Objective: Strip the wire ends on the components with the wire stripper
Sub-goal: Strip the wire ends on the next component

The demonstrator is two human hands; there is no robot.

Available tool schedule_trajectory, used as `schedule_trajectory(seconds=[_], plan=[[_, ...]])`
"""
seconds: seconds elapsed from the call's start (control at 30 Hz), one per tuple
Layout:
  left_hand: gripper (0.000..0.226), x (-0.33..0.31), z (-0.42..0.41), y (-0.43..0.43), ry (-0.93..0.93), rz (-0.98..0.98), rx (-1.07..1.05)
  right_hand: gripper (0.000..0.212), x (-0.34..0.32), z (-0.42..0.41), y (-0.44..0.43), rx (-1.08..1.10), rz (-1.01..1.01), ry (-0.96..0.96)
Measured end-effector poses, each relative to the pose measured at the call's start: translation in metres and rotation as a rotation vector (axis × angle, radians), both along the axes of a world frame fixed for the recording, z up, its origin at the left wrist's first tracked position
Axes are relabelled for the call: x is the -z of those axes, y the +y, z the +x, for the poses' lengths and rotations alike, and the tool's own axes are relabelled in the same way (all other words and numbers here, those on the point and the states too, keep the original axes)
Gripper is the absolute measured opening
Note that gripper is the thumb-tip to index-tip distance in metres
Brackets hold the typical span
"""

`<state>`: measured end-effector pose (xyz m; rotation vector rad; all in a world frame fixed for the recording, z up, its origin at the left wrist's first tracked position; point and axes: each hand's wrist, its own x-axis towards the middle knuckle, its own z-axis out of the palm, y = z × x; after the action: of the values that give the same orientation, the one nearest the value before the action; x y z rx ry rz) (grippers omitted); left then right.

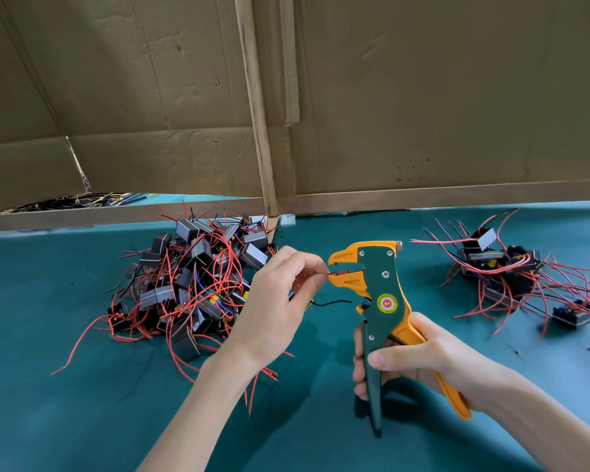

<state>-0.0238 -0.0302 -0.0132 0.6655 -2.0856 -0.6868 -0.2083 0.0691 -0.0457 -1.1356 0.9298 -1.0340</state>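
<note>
Our left grip (276,301) pinches the red wire (330,274), its tip pointing right into the open mouth of the wire stripper (380,281), whose handles our right grip (419,362) clasps.

stripper (382,301): green body, orange jaws and handle, held upright, jaws facing left, slightly apart | red wire (329,274): tip between the jaws | big pile (198,284): black block components, tangled red leads, left | small pile (501,267): same kind, right, well apart
</note>
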Motion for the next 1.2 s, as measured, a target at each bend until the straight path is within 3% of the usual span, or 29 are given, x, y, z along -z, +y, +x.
schedule_trajectory(seconds=[0.3, 0.6, 0.83, 1.03, 1.2], plan=[[0.015, -0.002, 0.002, -0.001, 0.008, -0.006, 0.022, 0.036, -0.004, 0.005, 0.003, 0.03, -0.025, 0.043], [0.01, -0.003, 0.003, -0.002, 0.008, 0.022, 0.025, 0.039, -0.006, 0.011, 0.006, 0.104, -0.055, 0.137], [0.012, 0.003, -0.001, -0.005, 0.003, 0.044, -0.022, 0.038, 0.005, 0.03, 0.004, 0.364, 0.035, 0.147], [0.017, 0.007, -0.002, -0.006, 0.048, 0.096, -0.045, 0.027, 0.0, 0.019, 0.002, 0.131, 0.026, -0.049], [0.02, 0.009, -0.002, -0.008, 0.05, 0.101, -0.051, 0.037, 0.004, 0.014, -0.001, 0.046, 0.004, -0.031]])
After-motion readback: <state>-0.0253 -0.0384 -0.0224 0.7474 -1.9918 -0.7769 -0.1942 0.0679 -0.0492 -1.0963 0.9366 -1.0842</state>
